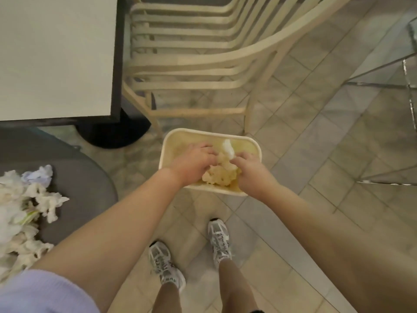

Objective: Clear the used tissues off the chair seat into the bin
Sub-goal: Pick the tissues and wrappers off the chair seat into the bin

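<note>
Centre frame: cream plastic bin (246,141), rounded-rectangular, long axis running left to right. Above its open mouth, left hand (194,164) and right hand (252,175) sit close together, fingers curled on one crumpled, soft tissue wad (222,171); a white tip points toward the upper frame. Lower left: heap of crumpled white tissues (24,213) on the grey rounded chair seat (85,188). Upper frame: stacked cream slatted chairs (191,48).
</note>
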The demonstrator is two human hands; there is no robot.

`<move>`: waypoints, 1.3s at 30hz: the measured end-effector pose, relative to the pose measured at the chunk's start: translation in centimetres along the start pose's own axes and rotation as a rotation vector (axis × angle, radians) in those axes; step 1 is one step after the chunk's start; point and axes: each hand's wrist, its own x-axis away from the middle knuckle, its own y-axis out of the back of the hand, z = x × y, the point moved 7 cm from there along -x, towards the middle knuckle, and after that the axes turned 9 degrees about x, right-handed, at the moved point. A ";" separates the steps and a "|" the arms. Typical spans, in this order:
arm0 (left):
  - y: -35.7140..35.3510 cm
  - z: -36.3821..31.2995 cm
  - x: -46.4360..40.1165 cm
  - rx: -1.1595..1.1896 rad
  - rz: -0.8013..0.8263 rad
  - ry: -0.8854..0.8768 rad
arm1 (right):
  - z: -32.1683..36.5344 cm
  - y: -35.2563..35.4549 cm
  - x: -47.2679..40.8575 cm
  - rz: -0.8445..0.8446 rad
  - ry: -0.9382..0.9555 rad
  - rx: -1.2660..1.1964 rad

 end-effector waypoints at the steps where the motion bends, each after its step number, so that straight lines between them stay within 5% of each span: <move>1: 0.1 0.2 0.3 0.002 -0.023 0.022 | 0.1 0.1 -0.1 -0.019 0.000 0.011; 10: 2.9 2.3 8.8 0.000 -0.232 0.166 | 8.4 0.9 -0.9 -0.170 0.265 0.059; 22: 0.0 11.2 28.4 0.019 -0.413 0.515 | 27.6 -7.1 -1.5 0.026 0.580 0.156; 33: -8.7 19.5 42.3 0.170 -0.298 1.063 | 39.2 -17.7 -2.6 0.143 0.659 0.296; 39: -10.8 22.5 43.2 0.290 -0.368 1.096 | 43.0 -20.2 -5.6 0.166 0.646 0.378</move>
